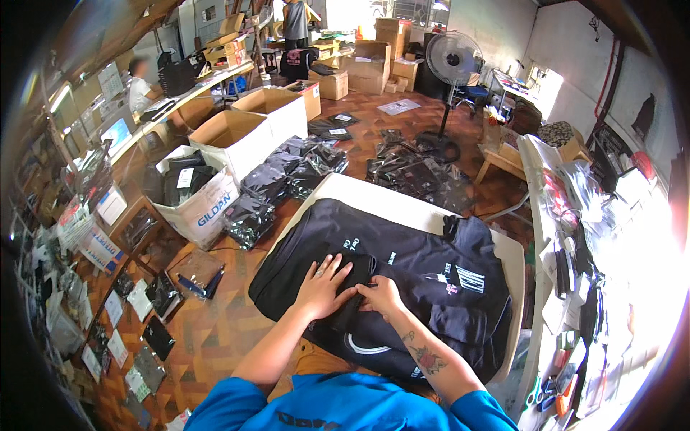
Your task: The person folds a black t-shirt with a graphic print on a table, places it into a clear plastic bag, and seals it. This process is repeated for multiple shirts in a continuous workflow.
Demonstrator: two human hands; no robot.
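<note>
A partly folded black garment (345, 264) lies on a heap of black printed shirts (415, 248), which covers much of a white table (345, 188). My left hand (325, 285), with a ring on one finger, rests palm down and spread on the folded garment. Just to its right, my right hand (380, 293) pinches the garment's edge between thumb and fingers. The two hands are close together near the thumb tips. Some shirts in the heap bear white and pink print.
Left of the table stand an open carton of black clothing (215, 199) and bagged black garments (259, 199). More bags (420, 172) lie beyond it, by a pedestal fan (453, 59). Scissors (533, 393) lie on a side table at right. Two people are farther back.
</note>
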